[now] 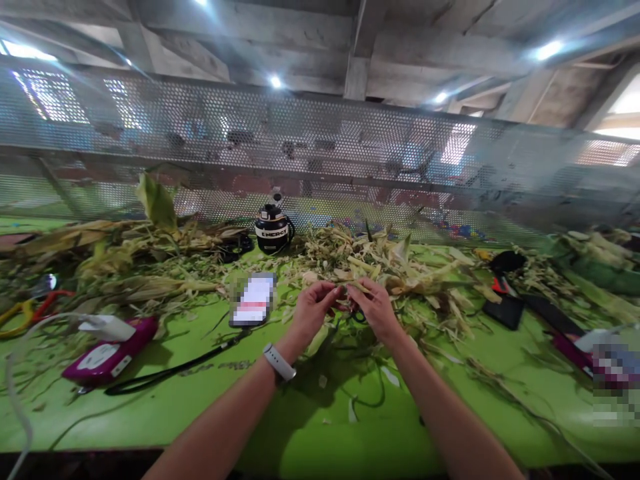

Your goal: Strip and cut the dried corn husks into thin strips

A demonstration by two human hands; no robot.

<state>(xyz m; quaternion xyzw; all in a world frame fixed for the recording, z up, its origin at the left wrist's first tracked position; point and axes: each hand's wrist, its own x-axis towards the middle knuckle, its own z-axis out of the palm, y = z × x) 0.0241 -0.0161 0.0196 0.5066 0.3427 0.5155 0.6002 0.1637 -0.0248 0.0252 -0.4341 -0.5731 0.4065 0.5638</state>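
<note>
Person's left hand (310, 308) and right hand (377, 311) pinch a small piece (345, 289), hard to identify | it sits between them, over the green table (320, 447), near husks (385, 257) | light, steady fingertip pressure probably serves best

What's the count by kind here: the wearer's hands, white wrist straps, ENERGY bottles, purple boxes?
Hands (left hand, right hand): 2
White wrist strap: 1
ENERGY bottle: 1
Purple boxes (left box, right box): 2
Total: 6
</note>
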